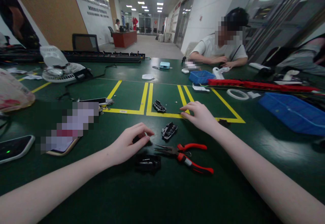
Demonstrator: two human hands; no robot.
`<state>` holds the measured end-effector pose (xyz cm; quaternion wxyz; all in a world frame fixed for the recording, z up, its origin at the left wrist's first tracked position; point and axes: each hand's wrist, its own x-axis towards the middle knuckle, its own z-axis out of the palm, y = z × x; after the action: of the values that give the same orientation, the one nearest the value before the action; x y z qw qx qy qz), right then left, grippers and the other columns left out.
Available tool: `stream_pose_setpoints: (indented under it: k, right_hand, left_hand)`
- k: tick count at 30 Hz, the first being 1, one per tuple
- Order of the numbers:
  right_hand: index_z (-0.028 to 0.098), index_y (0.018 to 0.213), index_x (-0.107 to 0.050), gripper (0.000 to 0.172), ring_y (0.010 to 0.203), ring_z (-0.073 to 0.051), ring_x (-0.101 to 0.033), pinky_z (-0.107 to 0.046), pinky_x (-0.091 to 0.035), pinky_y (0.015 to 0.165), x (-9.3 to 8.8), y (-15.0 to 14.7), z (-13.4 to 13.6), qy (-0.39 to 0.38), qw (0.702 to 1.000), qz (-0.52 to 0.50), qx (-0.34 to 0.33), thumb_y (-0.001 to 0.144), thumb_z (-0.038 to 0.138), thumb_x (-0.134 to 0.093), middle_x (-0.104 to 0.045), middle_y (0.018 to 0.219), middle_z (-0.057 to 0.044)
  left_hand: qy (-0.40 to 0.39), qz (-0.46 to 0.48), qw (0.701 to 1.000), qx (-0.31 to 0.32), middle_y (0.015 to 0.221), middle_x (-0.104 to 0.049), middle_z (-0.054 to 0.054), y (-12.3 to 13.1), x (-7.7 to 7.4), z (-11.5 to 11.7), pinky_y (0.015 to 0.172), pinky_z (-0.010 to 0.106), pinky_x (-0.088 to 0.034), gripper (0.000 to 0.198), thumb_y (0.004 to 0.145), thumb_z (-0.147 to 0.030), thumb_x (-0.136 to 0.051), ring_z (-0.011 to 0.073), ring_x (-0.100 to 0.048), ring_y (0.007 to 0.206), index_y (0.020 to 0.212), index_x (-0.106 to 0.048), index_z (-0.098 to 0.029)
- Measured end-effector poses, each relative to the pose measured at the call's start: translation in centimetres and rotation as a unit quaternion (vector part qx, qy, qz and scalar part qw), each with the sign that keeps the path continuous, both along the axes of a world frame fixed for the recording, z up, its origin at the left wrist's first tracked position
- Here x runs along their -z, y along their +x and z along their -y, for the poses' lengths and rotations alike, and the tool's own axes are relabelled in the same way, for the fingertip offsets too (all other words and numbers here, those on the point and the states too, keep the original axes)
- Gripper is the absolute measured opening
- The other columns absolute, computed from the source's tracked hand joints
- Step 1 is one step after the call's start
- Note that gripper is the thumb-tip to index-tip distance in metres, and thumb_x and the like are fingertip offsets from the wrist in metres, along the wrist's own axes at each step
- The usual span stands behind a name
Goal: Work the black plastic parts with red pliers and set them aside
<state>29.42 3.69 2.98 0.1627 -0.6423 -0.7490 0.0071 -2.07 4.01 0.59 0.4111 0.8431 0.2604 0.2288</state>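
In the head view, the left hand [132, 139] is left of centre, low over the green bench [177, 200], its fingers loosely curled with thumb and index tips close together; I cannot tell whether they pinch anything. The right hand [200, 115] is right of centre by the yellow tape [167, 114], its index finger and thumb also close; whether something small sits between them is unclear.

Between the hands, at mid-frame, lies a black molded part [169, 131]. A second black part [159, 106] is above it inside a taped rectangle, and a glossy black piece [148, 163] lies just below the left hand. Red-handled pliers [180, 147] rest below the middle part, the tips pointing left; a pale label on the lower handle is too small to read.

A small label [123, 111] on the tape left of centre is illegible. The wall sign [93, 3] at upper left carries a blue logo and rows of dark characters, too blurred to read. A phone [73, 125] at left has a pixelated screen.
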Motion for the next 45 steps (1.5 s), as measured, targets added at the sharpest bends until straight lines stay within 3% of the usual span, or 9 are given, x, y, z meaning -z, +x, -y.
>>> stream_pose_setpoints:
  k: [4,9,12,16,21,25,30,36,45]
  right_hand:
    - [0.018,0.088,-0.071,0.011,0.089,-0.020,-0.064,-0.035,-0.050,0.080,0.6,-0.4,-1.7,-0.057,0.996,0.065,0.001,0.088,0.025,-0.062,-0.071,0.094,-0.007]
    - [0.017,0.116,-0.062,0.031,0.099,-0.019,-0.064,-0.041,-0.055,0.085,1.4,-1.4,-1.7,-0.065,0.992,0.104,0.018,0.094,0.039,-0.059,-0.064,0.117,-0.008]
    - [0.013,0.111,-0.063,0.026,0.103,-0.022,-0.062,-0.045,-0.051,0.091,1.4,-1.9,-1.3,-0.042,0.994,0.098,0.009,0.094,0.031,-0.059,-0.065,0.114,-0.011]
    - [0.012,0.095,-0.064,0.019,0.097,-0.025,-0.062,-0.044,-0.046,0.090,0.6,-2.2,-0.5,-0.013,0.999,0.039,-0.024,0.093,0.012,-0.045,-0.067,0.097,-0.014]
    - [0.018,0.109,-0.064,0.028,0.092,-0.020,-0.063,-0.035,-0.050,0.081,-0.5,-3.3,1.1,-0.001,0.992,-0.079,-0.098,0.096,0.018,-0.039,-0.067,0.102,-0.010]
    - [0.020,0.097,-0.068,0.024,0.087,-0.019,-0.064,-0.035,-0.051,0.077,-0.7,-4.5,2.4,0.002,0.981,-0.149,-0.120,0.095,0.021,-0.044,-0.068,0.097,-0.008]
    - [0.021,0.095,-0.070,0.018,0.079,-0.019,-0.066,-0.035,-0.053,0.070,-0.4,-3.9,3.3,0.000,0.972,-0.217,-0.090,0.091,0.031,-0.055,-0.073,0.089,-0.005]
    - [0.022,0.091,-0.074,0.020,0.079,-0.022,-0.067,-0.038,-0.052,0.072,0.3,-2.7,4.0,-0.064,0.958,-0.273,-0.055,0.086,0.036,-0.061,-0.075,0.088,-0.006]
    - [0.021,0.090,-0.074,0.020,0.076,-0.020,-0.067,-0.036,-0.052,0.068,0.6,-3.5,4.0,-0.056,0.962,-0.257,-0.074,0.085,0.035,-0.061,-0.075,0.087,-0.006]
  left_hand:
    - [0.001,0.002,1.000,-0.016,0.104,-0.062,0.003,0.1,-0.1,0.1,0.084,0.030,-0.050,0.018,0.098,-0.024,-0.049,0.0165,-0.060,0.096,0.109,-0.063,-0.020]
    - [0.000,-0.005,1.000,-0.005,0.106,-0.061,0.003,0.0,-0.1,0.1,0.085,0.031,-0.050,0.018,0.098,-0.025,-0.049,0.0165,-0.060,0.098,0.110,-0.063,-0.021]
    - [0.003,-0.005,1.000,-0.004,0.107,-0.061,0.003,0.0,-0.1,0.1,0.085,0.031,-0.050,0.019,0.098,-0.026,-0.049,0.0163,-0.060,0.097,0.110,-0.063,-0.021]
    - [0.019,-0.002,1.000,-0.001,0.105,-0.061,0.003,0.0,-0.1,0.2,0.085,0.030,-0.049,0.018,0.099,-0.025,-0.049,0.0158,-0.059,0.096,0.109,-0.063,-0.021]
    - [0.038,0.000,0.999,-0.002,0.105,-0.061,0.004,0.3,0.1,-0.3,0.080,0.030,-0.049,0.018,0.098,-0.025,-0.049,0.0153,-0.059,0.091,0.109,-0.063,-0.020]
    - [0.079,0.014,0.997,0.002,0.111,-0.058,0.005,2.3,0.6,-2.1,0.078,0.030,-0.052,0.022,0.093,-0.023,-0.056,0.0149,-0.060,0.088,0.114,-0.060,-0.019]
    - [0.133,0.057,0.983,0.113,0.141,-0.047,0.012,5.8,1.1,-4.6,0.106,0.042,-0.044,0.052,0.090,-0.024,-0.066,0.0244,-0.051,0.127,0.138,-0.048,-0.023]
    - [0.162,-0.008,0.979,0.120,0.108,-0.066,0.007,7.0,0.9,-5.2,0.092,0.038,-0.049,0.022,0.096,-0.024,-0.059,0.0211,-0.061,0.104,0.117,-0.064,-0.019]
    - [0.168,-0.010,0.979,0.113,0.114,-0.060,0.009,6.1,1.2,-5.3,0.093,0.039,-0.050,0.030,0.094,-0.033,-0.064,0.0215,-0.060,0.105,0.121,-0.065,-0.019]
